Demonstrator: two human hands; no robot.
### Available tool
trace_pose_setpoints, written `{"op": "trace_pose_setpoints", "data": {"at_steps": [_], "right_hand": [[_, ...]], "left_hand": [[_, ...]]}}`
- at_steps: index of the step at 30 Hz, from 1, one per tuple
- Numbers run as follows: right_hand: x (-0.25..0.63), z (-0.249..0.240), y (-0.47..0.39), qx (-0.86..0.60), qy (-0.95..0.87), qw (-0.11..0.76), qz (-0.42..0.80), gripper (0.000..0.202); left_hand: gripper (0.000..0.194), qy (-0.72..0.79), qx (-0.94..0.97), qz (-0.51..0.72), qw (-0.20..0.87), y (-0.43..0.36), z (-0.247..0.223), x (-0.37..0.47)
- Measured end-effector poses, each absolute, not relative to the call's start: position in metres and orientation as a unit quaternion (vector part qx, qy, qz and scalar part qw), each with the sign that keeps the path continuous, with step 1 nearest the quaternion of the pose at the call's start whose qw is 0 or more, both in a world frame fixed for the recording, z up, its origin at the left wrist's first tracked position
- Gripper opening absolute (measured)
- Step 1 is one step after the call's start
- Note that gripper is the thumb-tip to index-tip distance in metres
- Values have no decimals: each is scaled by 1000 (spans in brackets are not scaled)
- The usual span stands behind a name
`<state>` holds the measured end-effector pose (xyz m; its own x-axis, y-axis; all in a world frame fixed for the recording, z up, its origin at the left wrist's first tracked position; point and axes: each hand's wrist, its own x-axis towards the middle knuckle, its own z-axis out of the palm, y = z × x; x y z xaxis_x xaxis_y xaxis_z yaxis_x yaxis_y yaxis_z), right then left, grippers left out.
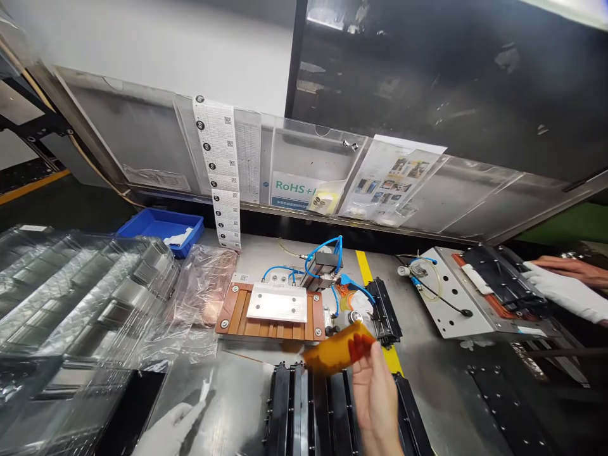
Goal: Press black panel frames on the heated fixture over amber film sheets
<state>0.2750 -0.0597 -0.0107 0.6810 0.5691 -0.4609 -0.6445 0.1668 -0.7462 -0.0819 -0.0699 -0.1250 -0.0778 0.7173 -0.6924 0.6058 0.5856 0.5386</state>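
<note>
The right hand (374, 386) pinches an amber sheet (327, 351) at its fingertips, not yet set down; black bars (337, 415) lie beneath, a brown fixture (236, 308) beyond; whether the left hand (168, 429) grips anything, I cannot tell.

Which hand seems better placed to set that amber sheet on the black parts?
Probably the right hand: it grips one end of the amber sheet, near the black parts in this view. The gloved left hand sits apart, farther left, not touching the sheet.
</note>
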Motion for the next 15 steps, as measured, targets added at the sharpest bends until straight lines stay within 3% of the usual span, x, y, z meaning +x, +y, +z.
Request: {"op": "trace_pose_setpoints", "data": {"at_steps": [4,6,8,11,15], "right_hand": [[298,7,-60,-562,-35,751,345,50],[297,15,-62,-609,-117,697,359,48],[288,21,-64,-647,-239,603,401,44],[266,26,-65,-627,-421,421,502,35],[236,33,-62,-590,-530,265,549,21]], "left_hand": [[59,773,449,33,448,-57,-115,-105],[76,789,502,12,354,-50,-95,-99],[78,769,567,-21,294,-44,-68,-82],[54,689,567,-41,449,-37,-29,-45],[45,543,602,50,583,-32,1,-5]]}}
